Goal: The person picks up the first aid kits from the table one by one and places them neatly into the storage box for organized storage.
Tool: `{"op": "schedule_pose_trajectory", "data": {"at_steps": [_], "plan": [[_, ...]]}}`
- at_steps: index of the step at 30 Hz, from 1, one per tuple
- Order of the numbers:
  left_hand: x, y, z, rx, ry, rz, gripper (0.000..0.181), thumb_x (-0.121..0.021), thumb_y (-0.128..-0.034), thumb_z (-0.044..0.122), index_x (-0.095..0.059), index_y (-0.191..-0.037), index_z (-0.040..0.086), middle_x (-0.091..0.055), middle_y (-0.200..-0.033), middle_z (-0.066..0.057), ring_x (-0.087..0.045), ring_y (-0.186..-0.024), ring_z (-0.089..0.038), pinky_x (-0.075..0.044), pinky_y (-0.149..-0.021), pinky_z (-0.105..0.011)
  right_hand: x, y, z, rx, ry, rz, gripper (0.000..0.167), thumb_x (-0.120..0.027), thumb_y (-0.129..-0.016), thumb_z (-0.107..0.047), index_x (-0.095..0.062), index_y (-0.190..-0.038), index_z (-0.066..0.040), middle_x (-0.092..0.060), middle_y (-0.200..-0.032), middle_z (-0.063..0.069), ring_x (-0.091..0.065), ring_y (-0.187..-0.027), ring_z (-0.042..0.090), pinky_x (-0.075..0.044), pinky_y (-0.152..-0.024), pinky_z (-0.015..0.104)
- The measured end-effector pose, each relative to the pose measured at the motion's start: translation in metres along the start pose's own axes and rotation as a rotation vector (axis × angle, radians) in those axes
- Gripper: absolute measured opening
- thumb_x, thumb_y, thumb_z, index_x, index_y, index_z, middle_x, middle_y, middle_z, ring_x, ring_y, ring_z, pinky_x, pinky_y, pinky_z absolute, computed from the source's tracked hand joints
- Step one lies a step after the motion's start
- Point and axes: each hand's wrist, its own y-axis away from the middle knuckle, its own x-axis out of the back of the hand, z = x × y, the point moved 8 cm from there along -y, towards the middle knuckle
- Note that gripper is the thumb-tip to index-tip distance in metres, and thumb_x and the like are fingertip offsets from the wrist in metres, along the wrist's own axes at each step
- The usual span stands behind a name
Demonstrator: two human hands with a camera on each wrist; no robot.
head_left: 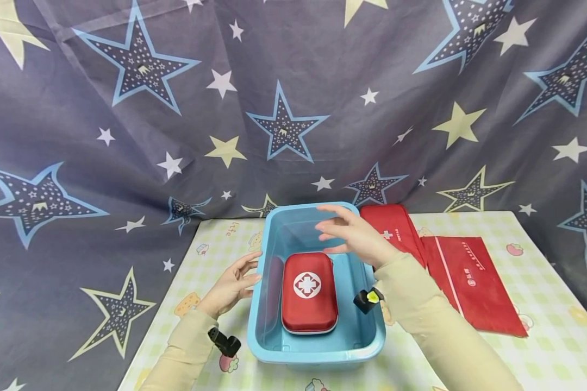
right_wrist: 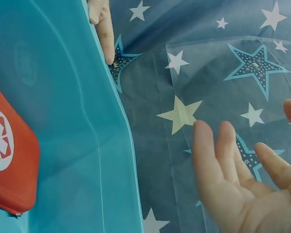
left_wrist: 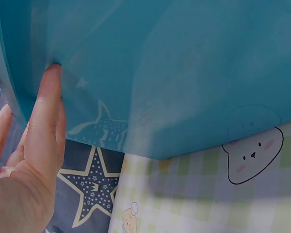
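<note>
A blue plastic bin (head_left: 318, 356) stands on the table, and a red zippered first-aid case (head_left: 309, 296) with a white cross emblem lies inside it. My left hand (head_left: 231, 287) is at the bin's left side. In the left wrist view, a fingertip of that hand (left_wrist: 39, 150) touches the outer wall under the rim, its fingers fairly straight. Above the bin's right rear part hovers my right hand (head_left: 359, 236), fingers spread and slightly bent, with nothing in them. In the right wrist view that hand (right_wrist: 247, 194) appears apart from the bin's wall.
Right of the bin lies a red first-aid pouch (head_left: 388, 222), partly behind the right arm. A flat red bag (head_left: 469, 282) with a white stripe lies beside it. The table (head_left: 562, 326) has a checked cloth; a star-patterned curtain (head_left: 313, 179) hangs behind.
</note>
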Motion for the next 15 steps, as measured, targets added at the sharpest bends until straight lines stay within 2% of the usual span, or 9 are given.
{"op": "schedule_pose_trajectory", "data": {"at_steps": [10, 15], "plan": [[0.000, 0.001, 0.001, 0.009, -0.008, 0.004, 0.062, -0.055, -0.0948, 0.007, -0.025, -0.149, 0.010, -0.040, -0.134, -0.010, -0.062, -0.097, -0.011, -0.057, -0.077, -0.035, 0.018, 0.011, 0.008, 0.002, -0.023, -0.021, 0.057, -0.054, -0.095, -0.017, -0.031, -0.146, -0.013, -0.043, -0.134, 0.023, -0.055, -0.108, 0.025, -0.052, -0.090, 0.046], [0.000, -0.001, 0.000, 0.008, 0.001, -0.001, 0.061, -0.053, -0.0953, 0.005, -0.024, -0.149, 0.009, -0.035, -0.140, -0.017, -0.062, -0.097, -0.011, -0.056, -0.077, -0.036, 0.032, 0.016, 0.017, -0.002, -0.053, -0.020, 0.058, -0.053, -0.095, -0.018, -0.028, -0.147, -0.011, -0.049, -0.126, 0.018, -0.057, -0.102, 0.019, -0.053, -0.089, 0.046]]}}
